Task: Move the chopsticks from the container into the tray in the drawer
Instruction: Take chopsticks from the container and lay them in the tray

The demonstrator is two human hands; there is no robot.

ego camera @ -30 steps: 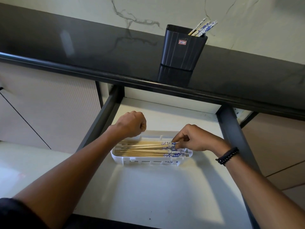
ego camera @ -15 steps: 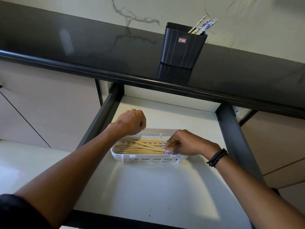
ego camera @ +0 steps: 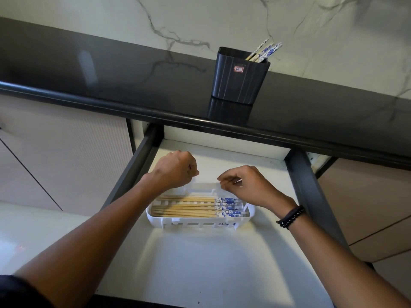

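A white slotted tray lies in the open drawer and holds several wooden chopsticks with blue-patterned ends, lined up side by side. A dark container stands on the black counter with several more chopsticks sticking out at its right. My left hand hovers over the tray's back left corner with fingers curled, holding nothing I can see. My right hand hangs above the tray's back right with loosely curled fingers, also holding nothing.
The black counter edge overhangs the drawer's back. Dark drawer side rails run on both sides. A marble wall rises behind the counter. Pale cabinet fronts flank the drawer.
My right hand let go of the chopsticks in the tray and lifted up off them. My left hand rose slightly. The chopsticks now lie straighter in the tray.
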